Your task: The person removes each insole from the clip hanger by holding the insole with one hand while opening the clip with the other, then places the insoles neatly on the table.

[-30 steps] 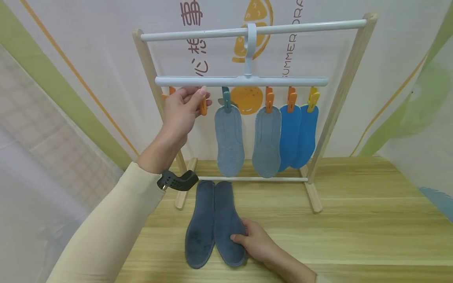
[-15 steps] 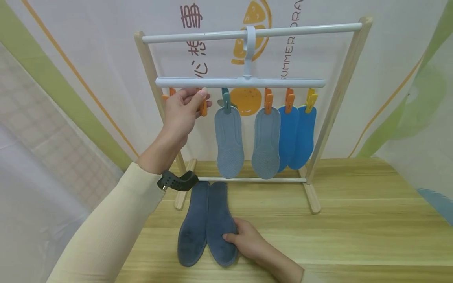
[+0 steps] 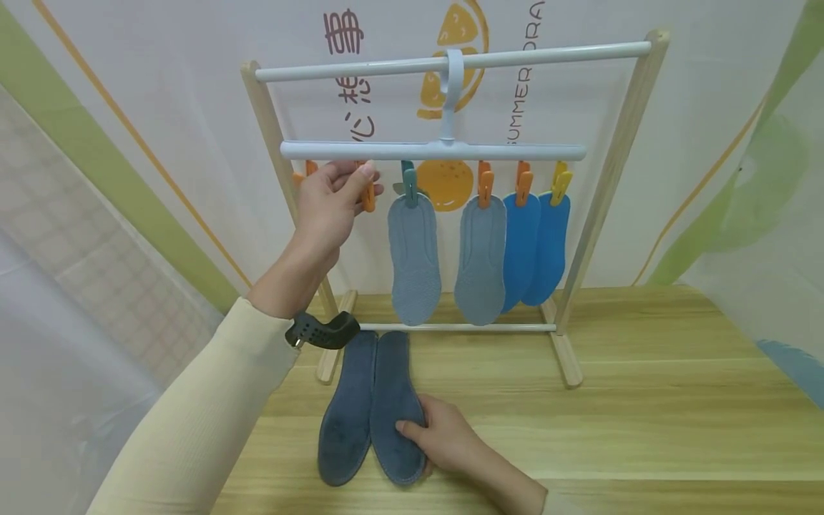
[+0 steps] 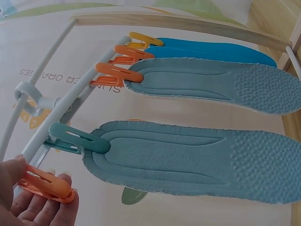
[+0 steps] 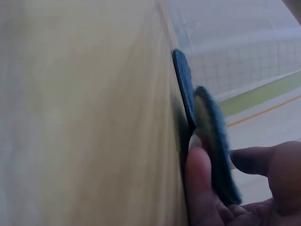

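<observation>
- Right hand (image 3: 447,436) has the nearer-right dark insole (image 3: 390,393) pinched by its outer edge: thumb on top, fingers curled underneath, so no real gap beyond the insole's thickness. The wrist view shows that edge tipped up off the table (image 3: 502,422).
- Its mate, the other dark insole (image 3: 346,429), lies flat just beside it, toe ends facing the person.
- Left hand (image 3: 330,207) is up at the hanger bar (image 3: 515,151), thumb and fingers closed around an orange clip (image 3: 369,197) with nothing in it (can't tell if it's squeezed enough to open, sorry).
- Handling, my guess: light, soft and bendy, fuzzy on top, so not slippery and hard to break. Held by one end, it'd probably flop.
- Best grip imo: the wide toe end, thumb over and fingers under, leaving the narrow heel free. The grey-blue insoles (image 3: 415,265) next door hang from clips at one end.
</observation>
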A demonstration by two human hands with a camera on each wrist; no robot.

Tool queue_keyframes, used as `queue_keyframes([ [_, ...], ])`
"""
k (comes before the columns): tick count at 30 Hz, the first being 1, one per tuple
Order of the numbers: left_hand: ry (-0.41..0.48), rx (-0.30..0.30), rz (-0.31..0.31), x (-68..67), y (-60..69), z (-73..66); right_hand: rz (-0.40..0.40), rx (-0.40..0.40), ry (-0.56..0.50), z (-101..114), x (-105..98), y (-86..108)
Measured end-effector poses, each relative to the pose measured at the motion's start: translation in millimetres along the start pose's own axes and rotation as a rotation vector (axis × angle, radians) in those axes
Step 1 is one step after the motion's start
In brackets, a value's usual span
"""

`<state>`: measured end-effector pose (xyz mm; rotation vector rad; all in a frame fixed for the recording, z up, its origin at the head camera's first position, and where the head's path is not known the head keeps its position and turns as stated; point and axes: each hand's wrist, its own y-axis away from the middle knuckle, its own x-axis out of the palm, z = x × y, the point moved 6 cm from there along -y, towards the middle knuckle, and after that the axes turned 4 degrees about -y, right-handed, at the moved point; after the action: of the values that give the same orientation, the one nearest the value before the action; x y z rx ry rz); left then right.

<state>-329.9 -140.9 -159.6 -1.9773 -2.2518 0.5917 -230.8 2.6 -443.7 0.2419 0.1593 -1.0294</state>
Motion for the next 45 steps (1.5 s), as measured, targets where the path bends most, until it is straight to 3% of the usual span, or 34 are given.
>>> queue_keyframes([
  [10, -0.002, 0.005, -0.001, -0.3, 1.8, -0.6, -0.14, -0.023, 0.417, 11, -19, 7.4],
  [15, -0.012, 0.034, 0.02, 1.7, 2.2, 0.4, -0.16, -0.011, 0.481, 11, -26, 8.0],
  [24, -0.068, 0.09, 0.052, 4.1, 2.4, 2.7, -0.217, -0.083, 0.461, 16, -44, 3.9],
  [29, -0.083, 0.112, 0.051, 4.0, 3.1, 2.7, -0.257, -0.127, 0.389, 24, -56, 1.3],
  [38, -0.09, 0.105, 0.059, 3.0, 4.0, 4.2, -0.39, -0.215, 0.295, 48, -73, -0.8],
  [45, -0.08, 0.103, 0.061, 4.7, 4.9, 4.5, -0.441, -0.237, 0.209, 59, -82, -6.9],
])
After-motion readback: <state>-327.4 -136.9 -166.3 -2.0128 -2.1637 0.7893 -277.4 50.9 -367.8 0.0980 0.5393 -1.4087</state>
